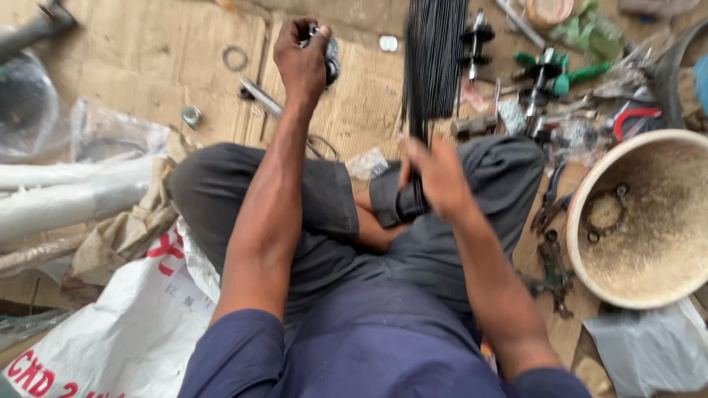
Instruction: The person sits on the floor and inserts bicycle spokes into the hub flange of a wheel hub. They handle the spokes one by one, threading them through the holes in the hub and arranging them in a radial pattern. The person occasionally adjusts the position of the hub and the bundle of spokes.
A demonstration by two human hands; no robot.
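While the person sits cross-legged on the cardboard floor covering [147, 59], the left hand [302, 55] is clenched around a small dark metal hub-like part [331, 59], held out over the cardboard's far middle. The right hand [436, 177] grasps a bundle of thin black spokes [431, 66] near its lower end, above the right knee. This looks like the spoke-feeding stage; the next move would call for singling out one spoke and bringing its end to the part.

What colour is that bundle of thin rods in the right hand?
Black. The bundle of thin rods held by the right hand shows best in the head view.
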